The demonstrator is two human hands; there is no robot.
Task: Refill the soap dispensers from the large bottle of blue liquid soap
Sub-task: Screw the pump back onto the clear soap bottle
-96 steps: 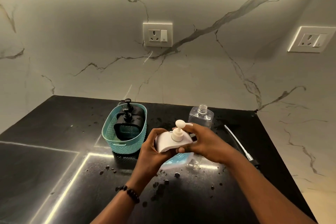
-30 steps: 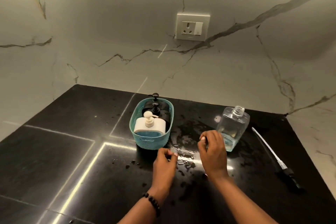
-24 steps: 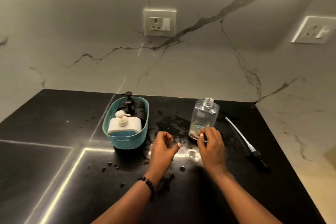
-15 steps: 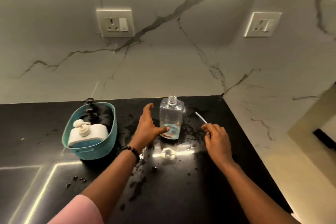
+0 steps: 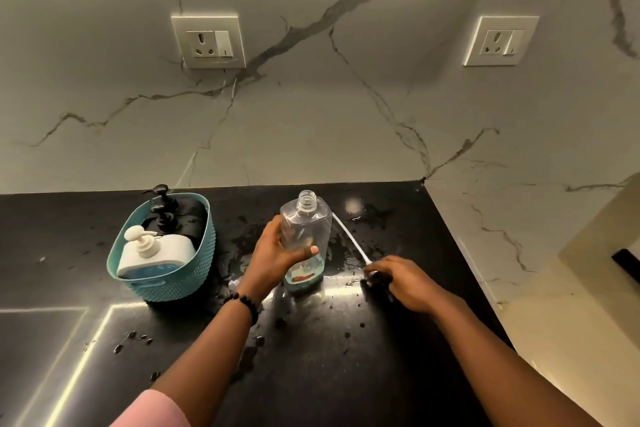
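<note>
At frame centre, the left hand [image 5: 277, 260] grips the uncapped, near-empty clear bottle [image 5: 304, 239], unfilled; the right hand [image 5: 401, 282] pinches its pump [image 5: 377, 277].

A glossy black stone tabletop [image 5: 346, 374], wet in spots, meets grey-veined white marble walls [image 5: 311, 132] carrying two white wall sockets [image 5: 207, 42] [image 5: 501, 40].

Since half a second ago the left hand [image 5: 277, 258] closes its thumb and fingers around the clear bottle [image 5: 305, 239] at frame centre, while the right hand [image 5: 403, 282] now curls over the black pump head [image 5: 378, 278] at centre right.
</note>
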